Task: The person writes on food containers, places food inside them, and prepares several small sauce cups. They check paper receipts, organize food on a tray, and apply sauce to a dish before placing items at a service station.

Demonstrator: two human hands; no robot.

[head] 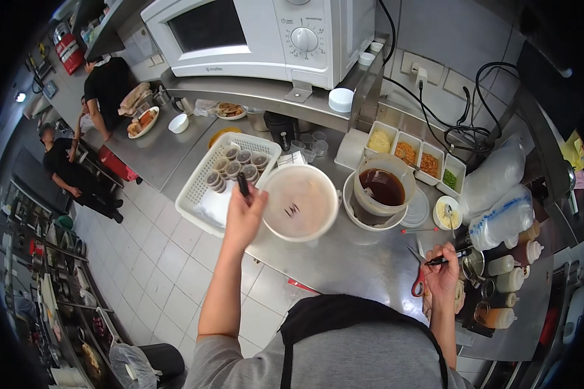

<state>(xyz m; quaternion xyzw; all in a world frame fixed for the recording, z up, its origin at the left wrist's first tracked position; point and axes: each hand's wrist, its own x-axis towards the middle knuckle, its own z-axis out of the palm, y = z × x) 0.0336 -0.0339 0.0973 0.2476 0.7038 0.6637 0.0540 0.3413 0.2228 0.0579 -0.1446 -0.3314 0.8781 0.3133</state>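
In my right hand point(442, 277) is a black marker pen point(462, 254), its tip pointing left over the steel counter point(370, 257). My left hand point(245, 214) grips a small black item point(243, 185) that looks like a pen cap. Beside that hand stands a round tub with a whitish lid point(301, 214), which bears a handwritten mark. Left of it, a white perforated basket point(194, 206) holds several small lidded cups of dark sauce point(233, 170). Red-handled scissors point(419, 282) lie next to my right hand.
A bucket of dark brown liquid point(382, 187) sits in a white bowl right of the tub. Behind are food trays point(428, 165) and a microwave point(253, 44) on a shelf. Sauce bottles point(511, 280) crowd the right. Two people in black point(61, 160) point(109, 80) stand far left.
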